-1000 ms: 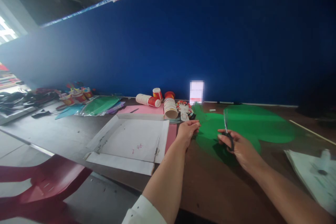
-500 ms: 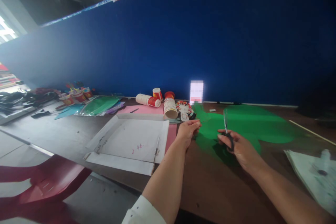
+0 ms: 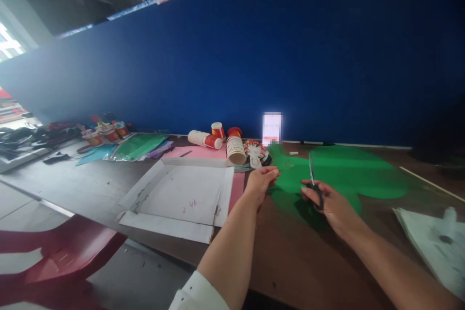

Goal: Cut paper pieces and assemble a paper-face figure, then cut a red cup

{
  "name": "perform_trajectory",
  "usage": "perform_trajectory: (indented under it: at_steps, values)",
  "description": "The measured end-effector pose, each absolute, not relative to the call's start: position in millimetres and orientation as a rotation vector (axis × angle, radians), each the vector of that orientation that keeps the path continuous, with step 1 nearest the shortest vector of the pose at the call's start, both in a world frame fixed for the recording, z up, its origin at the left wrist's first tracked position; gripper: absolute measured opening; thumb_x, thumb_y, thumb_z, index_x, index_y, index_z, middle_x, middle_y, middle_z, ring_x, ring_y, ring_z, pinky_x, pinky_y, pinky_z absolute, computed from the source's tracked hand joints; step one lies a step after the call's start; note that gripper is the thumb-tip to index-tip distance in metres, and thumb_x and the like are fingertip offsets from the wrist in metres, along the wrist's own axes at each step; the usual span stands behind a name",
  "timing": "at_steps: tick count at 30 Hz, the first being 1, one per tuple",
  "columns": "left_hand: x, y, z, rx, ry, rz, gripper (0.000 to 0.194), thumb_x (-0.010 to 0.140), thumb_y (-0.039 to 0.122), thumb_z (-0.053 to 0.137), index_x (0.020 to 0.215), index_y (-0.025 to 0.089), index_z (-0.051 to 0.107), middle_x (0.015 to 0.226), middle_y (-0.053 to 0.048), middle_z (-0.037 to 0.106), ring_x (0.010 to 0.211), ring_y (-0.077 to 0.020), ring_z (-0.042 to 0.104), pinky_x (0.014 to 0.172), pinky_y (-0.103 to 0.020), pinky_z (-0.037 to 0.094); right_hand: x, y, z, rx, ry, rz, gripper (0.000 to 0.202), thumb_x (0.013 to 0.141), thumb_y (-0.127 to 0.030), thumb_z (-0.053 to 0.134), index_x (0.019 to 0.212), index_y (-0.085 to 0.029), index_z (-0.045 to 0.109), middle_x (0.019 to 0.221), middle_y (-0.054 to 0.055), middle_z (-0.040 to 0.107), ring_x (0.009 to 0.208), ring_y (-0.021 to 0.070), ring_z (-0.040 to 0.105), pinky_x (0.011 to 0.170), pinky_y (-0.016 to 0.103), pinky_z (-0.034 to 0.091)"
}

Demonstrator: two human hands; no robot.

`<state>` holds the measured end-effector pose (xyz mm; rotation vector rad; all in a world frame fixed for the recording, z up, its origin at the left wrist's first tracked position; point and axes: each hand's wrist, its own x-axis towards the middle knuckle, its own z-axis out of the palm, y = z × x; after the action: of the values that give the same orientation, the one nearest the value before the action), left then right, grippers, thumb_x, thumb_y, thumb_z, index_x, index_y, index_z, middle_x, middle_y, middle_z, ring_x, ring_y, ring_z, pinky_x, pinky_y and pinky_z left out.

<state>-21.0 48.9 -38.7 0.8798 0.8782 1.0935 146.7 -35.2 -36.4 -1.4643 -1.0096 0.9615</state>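
Green sheet material (image 3: 334, 174) with rounded edges lies on the dark table at the right centre. My left hand (image 3: 262, 181) is closed in a pinch at the left edge of the green sheet, where a thin green part stands up. Black-handled scissors (image 3: 315, 193) are in my right hand (image 3: 329, 203), over the near side of the green sheet. Their blades point up and away and look closed. A gap separates the two hands.
Left of my left arm sits a shallow white box (image 3: 181, 193). Behind it are paper cups (image 3: 236, 150) and pink paper (image 3: 196, 151). A white bottle (image 3: 449, 223) rests on papers (image 3: 417, 227) at the right, near a thin stick (image 3: 432, 183). A red chair (image 3: 72, 247) stands at lower left.
The thin green part by my left fingers has shifted slightly. Both hands and the scissors stay almost in the same place.
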Motion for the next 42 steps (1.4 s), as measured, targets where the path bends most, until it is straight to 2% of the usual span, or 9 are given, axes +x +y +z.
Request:
perform_trajectory:
  at_steps: [19,28,33,42]
  values:
    - [-21.5,46.9,-37.1,0.877,0.892,1.100,0.023,0.063,0.023,0.081,0.081,0.012,0.073,0.070,-0.002,0.068,0.059,-0.0066,0.053,0.059,-0.020,0.039,146.3,-34.9,-35.9,-1.463,-1.022,0.959,0.052,0.061,-0.053,0.080,0.099,-0.019,0.070,0.069,0.001,0.067,0.068,0.0184,0.061,0.056,0.028,0.040]
    - [-23.1,45.2,-33.9,0.811,0.845,1.065,0.025,0.061,0.028,0.083,0.076,0.012,0.071,0.072,-0.002,0.066,0.058,-0.0062,0.050,0.056,-0.021,0.038,151.3,-33.3,-42.3,-1.471,-1.049,0.952,0.051,0.065,-0.053,0.078,0.101,-0.019,0.070,0.070,0.001,0.067,0.067,0.0188,0.061,0.056,0.028,0.040]
    - [-24.0,41.6,-30.1,0.782,0.818,1.032,0.025,0.060,0.027,0.083,0.074,0.012,0.069,0.072,-0.002,0.065,0.059,-0.0065,0.050,0.056,-0.021,0.037,147.5,-35.8,-36.6,-1.474,-1.026,0.954,0.051,0.062,-0.052,0.079,0.099,-0.019,0.070,0.069,0.001,0.067,0.066,0.0186,0.061,0.054,0.028,0.040]
    - [-24.0,39.6,-29.0,0.789,0.805,1.014,0.034,0.054,0.032,0.086,0.072,0.013,0.064,0.071,-0.001,0.063,0.061,-0.0067,0.050,0.057,-0.021,0.036,147.9,-35.7,-37.5,-1.444,-1.025,0.977,0.049,0.064,-0.051,0.080,0.099,-0.018,0.069,0.073,0.002,0.067,0.069,0.0183,0.061,0.057,0.028,0.041]
